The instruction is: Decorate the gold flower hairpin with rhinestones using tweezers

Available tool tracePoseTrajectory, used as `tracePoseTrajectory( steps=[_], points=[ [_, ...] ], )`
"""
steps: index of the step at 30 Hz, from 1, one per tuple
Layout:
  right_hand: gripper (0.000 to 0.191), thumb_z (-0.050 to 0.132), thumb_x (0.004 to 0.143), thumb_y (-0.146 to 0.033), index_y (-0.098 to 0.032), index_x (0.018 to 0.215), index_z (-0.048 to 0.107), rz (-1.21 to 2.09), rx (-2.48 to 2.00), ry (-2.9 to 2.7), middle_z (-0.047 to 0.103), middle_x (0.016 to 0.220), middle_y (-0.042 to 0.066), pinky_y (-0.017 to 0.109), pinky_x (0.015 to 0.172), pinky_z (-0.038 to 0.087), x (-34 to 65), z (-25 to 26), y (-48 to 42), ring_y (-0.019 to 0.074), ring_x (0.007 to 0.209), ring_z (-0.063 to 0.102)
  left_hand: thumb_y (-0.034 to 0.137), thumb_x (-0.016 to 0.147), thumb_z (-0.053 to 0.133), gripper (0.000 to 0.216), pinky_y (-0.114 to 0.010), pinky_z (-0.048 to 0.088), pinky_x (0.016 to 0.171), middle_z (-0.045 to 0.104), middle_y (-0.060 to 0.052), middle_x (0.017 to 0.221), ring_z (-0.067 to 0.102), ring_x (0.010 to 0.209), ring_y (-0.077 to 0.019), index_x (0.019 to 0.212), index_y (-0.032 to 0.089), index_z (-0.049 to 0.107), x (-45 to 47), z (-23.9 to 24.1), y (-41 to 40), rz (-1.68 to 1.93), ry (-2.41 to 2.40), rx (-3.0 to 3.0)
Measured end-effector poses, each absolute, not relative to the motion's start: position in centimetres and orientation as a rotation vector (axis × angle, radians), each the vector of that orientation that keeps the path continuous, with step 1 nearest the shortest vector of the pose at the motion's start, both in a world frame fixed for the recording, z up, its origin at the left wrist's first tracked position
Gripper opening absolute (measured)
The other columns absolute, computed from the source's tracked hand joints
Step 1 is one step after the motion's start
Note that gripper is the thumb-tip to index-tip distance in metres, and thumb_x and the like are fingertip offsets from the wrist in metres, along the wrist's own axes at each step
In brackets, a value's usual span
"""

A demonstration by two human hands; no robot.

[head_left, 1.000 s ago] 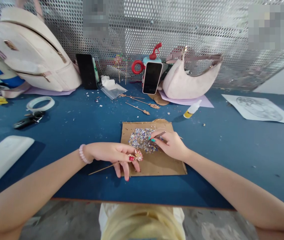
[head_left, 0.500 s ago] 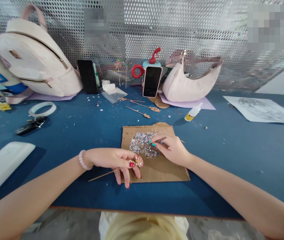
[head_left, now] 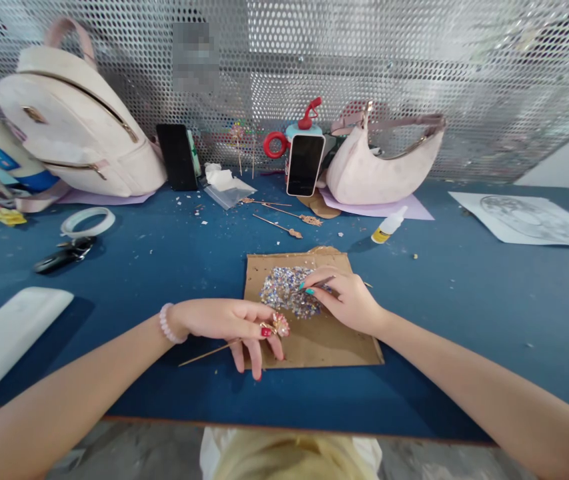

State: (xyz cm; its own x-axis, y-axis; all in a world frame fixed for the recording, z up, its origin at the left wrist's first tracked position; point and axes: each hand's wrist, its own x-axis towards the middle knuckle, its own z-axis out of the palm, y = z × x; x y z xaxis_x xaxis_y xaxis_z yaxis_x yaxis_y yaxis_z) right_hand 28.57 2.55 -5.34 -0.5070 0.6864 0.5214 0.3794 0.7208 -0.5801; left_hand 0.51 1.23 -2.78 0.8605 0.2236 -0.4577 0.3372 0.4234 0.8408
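Note:
Between the thumb and fingers of my left hand (head_left: pixel 237 323) is a hairpin (head_left: pixel 281 325) with a pink, flower-like jewelled head. Its thin gold stick (head_left: pixel 204 353) points out to the lower left, over the blue table. My right hand (head_left: pixel 347 297) pinches a pair of dark tweezers (head_left: pixel 323 282), their tips down at a spread of small glittering rhinestones (head_left: pixel 289 290). Whether a stone sits in the tips is too small to tell. Under both the stones and my hands lies a piece of brown cardboard (head_left: pixel 334 343).
Behind the cardboard are more gold hairpins (head_left: pixel 284 228) and a small glue bottle (head_left: pixel 388 227). Two phones (head_left: pixel 306 165) stand upright near a white handbag (head_left: pixel 384 160). At left are a backpack (head_left: pixel 79 127), a tape roll (head_left: pixel 87 222) and a long white case (head_left: pixel 11 340).
Both hands keep nearly the same pose, with the tweezer tips still at the rhinestones. The whole view has shifted very slightly.

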Motion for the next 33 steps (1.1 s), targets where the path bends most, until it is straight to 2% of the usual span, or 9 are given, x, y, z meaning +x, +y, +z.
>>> tracePoseTrajectory(
  steps=[4,8,13,18,23,29,33],
  points=[
    [0.020,0.055,0.101,-0.020,-0.023,0.094,0.074,0.517,-0.812,-2.144,0.081,0.095,0.005,0.035,0.085,0.067,28.64,-5.37,2.55,0.0196,0.092,0.079,0.039,0.102,0.062,0.026,-0.022,0.063,0.072,0.069,-0.009,0.129,0.078,0.085,-0.0137,0.123,0.023,0.057,0.48,-2.93,1.25,-0.071,0.538,1.145],
    [0.019,0.057,0.100,-0.020,-0.023,0.093,0.074,0.517,-0.826,-2.140,0.081,0.096,0.005,0.034,0.084,0.067,28.73,-5.29,2.56,0.0200,0.091,0.079,0.041,0.102,0.063,0.028,-0.021,0.062,0.072,0.068,-0.009,0.131,0.078,0.086,-0.0130,0.123,0.023,0.057,0.48,-3.02,1.27,-0.075,0.535,1.145],
    [0.020,0.056,0.100,-0.020,-0.023,0.093,0.075,0.516,-0.846,-2.146,0.082,0.096,0.005,0.033,0.083,0.067,28.74,-5.15,2.56,0.0199,0.091,0.080,0.043,0.102,0.062,0.029,-0.022,0.062,0.073,0.064,-0.010,0.143,0.078,0.088,-0.0129,0.124,0.024,0.058,0.54,-2.88,1.28,-0.083,0.530,1.181],
    [0.019,0.056,0.098,-0.018,-0.023,0.094,0.074,0.505,-0.857,-2.145,0.082,0.097,0.005,0.032,0.081,0.067,28.74,-5.08,2.50,0.0196,0.090,0.080,0.047,0.103,0.060,0.034,-0.024,0.061,0.073,0.070,-0.009,0.132,0.077,0.091,-0.0150,0.127,0.024,0.058,0.56,-2.48,1.34,-0.096,0.525,1.216],
    [0.018,0.055,0.099,-0.018,-0.022,0.094,0.072,0.483,-0.858,-2.138,0.082,0.099,0.005,0.031,0.083,0.066,28.89,-5.19,2.55,0.0186,0.092,0.080,0.043,0.105,0.059,0.030,-0.024,0.061,0.074,0.059,-0.011,0.152,0.078,0.092,-0.0149,0.128,0.025,0.059,0.44,-2.55,1.26,-0.084,0.514,1.219],
    [0.017,0.052,0.100,-0.017,-0.022,0.098,0.068,0.454,-0.834,-2.163,0.080,0.098,0.006,0.031,0.082,0.065,29.10,-5.13,2.50,0.0184,0.091,0.078,0.039,0.104,0.061,0.026,-0.023,0.062,0.073,0.067,-0.010,0.143,0.079,0.090,-0.0145,0.126,0.026,0.058,0.33,-3.21,1.31,-0.078,0.525,1.177],
    [0.018,0.049,0.100,-0.016,-0.022,0.098,0.066,0.442,-0.795,-2.192,0.078,0.093,0.006,0.032,0.080,0.064,29.01,-4.99,2.46,0.0188,0.088,0.076,0.039,0.104,0.061,0.026,-0.023,0.062,0.073,0.066,-0.011,0.143,0.080,0.090,-0.0148,0.126,0.025,0.058,0.34,-3.09,1.37,-0.086,0.536,1.182]
  ],
)
